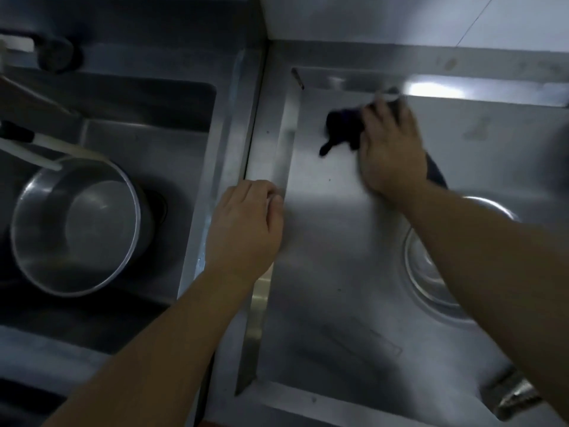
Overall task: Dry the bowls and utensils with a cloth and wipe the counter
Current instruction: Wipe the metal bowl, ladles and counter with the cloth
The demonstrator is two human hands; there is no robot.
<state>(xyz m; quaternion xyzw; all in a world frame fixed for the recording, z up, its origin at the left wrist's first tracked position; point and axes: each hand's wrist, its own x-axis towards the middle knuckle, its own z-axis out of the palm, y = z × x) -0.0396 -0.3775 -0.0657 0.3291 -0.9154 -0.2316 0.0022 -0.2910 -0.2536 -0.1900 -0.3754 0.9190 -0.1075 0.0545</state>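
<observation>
My right hand (389, 149) presses a dark cloth (341, 129) flat against the steel counter (332, 241) near its back left corner; the hand is blurred. My left hand (246, 226) rests on the raised left rim of the counter with its fingers curled over the edge, holding nothing. A steel bowl (431, 272) lies on the counter under my right forearm, partly hidden by it. A second, larger steel bowl (77, 226) stands in the sink (147, 134) at the left.
White-handled utensils (34, 146) lean across the sink's left side above the bowl. A tap base (58, 53) stands behind the sink. A tiled wall (431, 16) backs the counter. A shiny metal object (514, 392) shows at the lower right.
</observation>
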